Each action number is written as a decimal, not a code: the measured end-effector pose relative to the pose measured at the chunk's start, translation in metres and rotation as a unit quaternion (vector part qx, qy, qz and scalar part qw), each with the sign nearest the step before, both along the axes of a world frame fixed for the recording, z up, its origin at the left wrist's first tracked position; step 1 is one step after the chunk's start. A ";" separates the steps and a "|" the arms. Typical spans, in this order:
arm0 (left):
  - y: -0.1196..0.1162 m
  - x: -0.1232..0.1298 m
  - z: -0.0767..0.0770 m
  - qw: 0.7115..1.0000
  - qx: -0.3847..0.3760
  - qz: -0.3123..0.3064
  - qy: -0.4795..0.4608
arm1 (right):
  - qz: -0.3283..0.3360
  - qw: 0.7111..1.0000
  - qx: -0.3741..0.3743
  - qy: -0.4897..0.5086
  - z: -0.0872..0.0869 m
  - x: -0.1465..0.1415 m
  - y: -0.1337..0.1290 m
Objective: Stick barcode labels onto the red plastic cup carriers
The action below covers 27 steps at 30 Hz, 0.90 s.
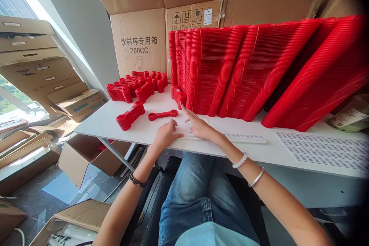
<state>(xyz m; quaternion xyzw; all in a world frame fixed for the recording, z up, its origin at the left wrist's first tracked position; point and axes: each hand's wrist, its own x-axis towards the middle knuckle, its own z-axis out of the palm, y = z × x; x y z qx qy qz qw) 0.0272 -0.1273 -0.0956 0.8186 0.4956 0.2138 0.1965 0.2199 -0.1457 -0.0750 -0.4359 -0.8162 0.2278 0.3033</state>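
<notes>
My left hand rests near the table's front edge, its fingers loosely curled and its thumb stretched apart; no object shows in it. To its right is my right hand, fingers apart, the index finger reaching up to a short stack of red plastic links; whether it touches the stack I cannot tell. A narrow strip of labels lies along the edge, partly under the right wrist. Beyond my left hand lie a single red link and a small red stack with a white label.
Tall stacks of red links line the back right of the white table. Several short red stacks stand at the back left. A label sheet lies on the right. Cardboard boxes stand behind, others on the floor.
</notes>
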 end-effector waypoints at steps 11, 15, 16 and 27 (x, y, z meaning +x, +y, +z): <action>0.001 0.000 0.001 0.997 0.013 -0.082 -0.006 | 0.020 0.997 0.060 -0.043 -0.009 0.002 -0.012; 0.000 0.002 0.001 0.996 0.002 -0.092 -0.013 | 0.024 0.997 0.055 -0.041 -0.008 0.002 -0.018; -0.001 0.002 0.001 0.996 -0.001 -0.093 -0.016 | 0.027 0.998 0.053 -0.036 -0.007 0.001 -0.019; -0.005 0.003 0.004 0.993 -0.011 -0.105 -0.048 | 0.020 0.998 -0.051 0.024 0.000 0.001 -0.016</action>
